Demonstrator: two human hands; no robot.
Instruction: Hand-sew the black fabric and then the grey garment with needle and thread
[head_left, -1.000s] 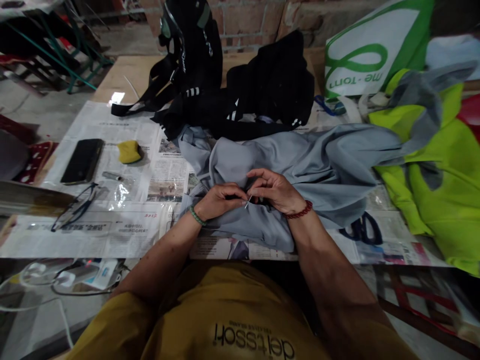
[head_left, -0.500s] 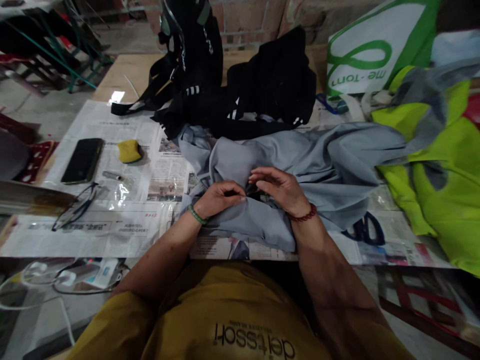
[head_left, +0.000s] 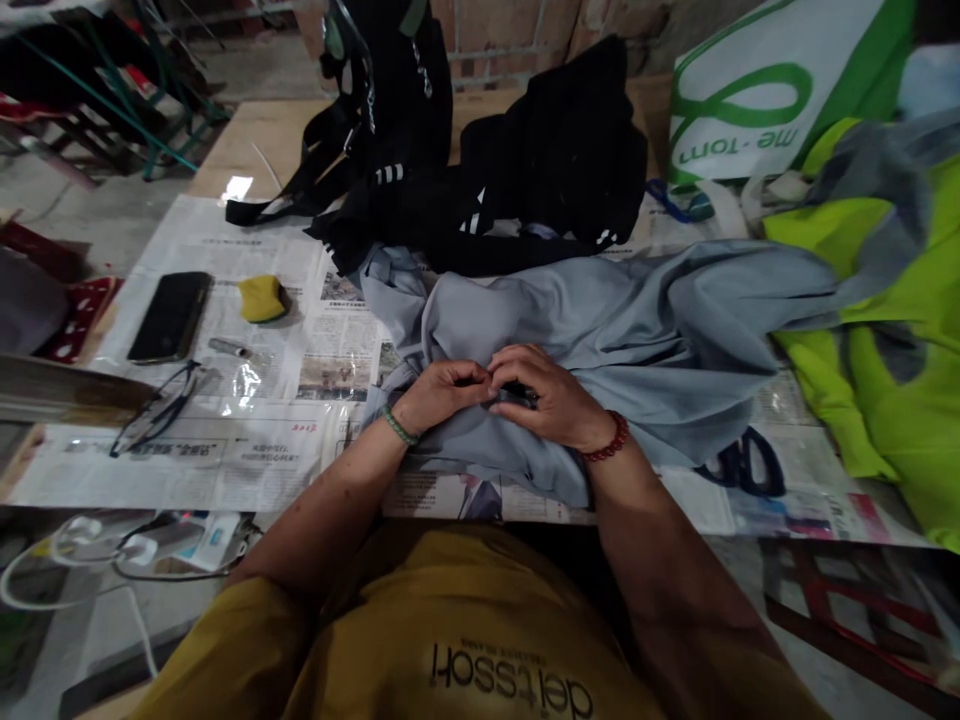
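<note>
Grey cloth (head_left: 630, 310) lies bunched and creased across the table in front of me. My left hand (head_left: 446, 395), with a green bead bracelet at the wrist, pinches a fold of this cloth between thumb and fingers. Against its fingertips rests my right hand (head_left: 551, 395), which wears a red bead bracelet. The right fingers are curled toward the thumb at the same fold; what they hold, if anything, is too small to see. To the right, partly beside the cloth, lie dark-handled scissors (head_left: 750, 462).
Newspaper (head_left: 255, 430) covers the table. On the left are a phone (head_left: 170, 316), a yellow sponge (head_left: 262, 298), a small grey tube (head_left: 229, 347) and eyeglasses (head_left: 161, 410). Black clothing (head_left: 555, 150) and a black bag (head_left: 405, 90) lie behind; a yellow-green garment (head_left: 847, 400) is at right.
My right hand has moved left and closed in, so its fingers now meet the left fingertips at the fold. The left hand keeps its pinch on the cloth. The view has shifted slightly.
</note>
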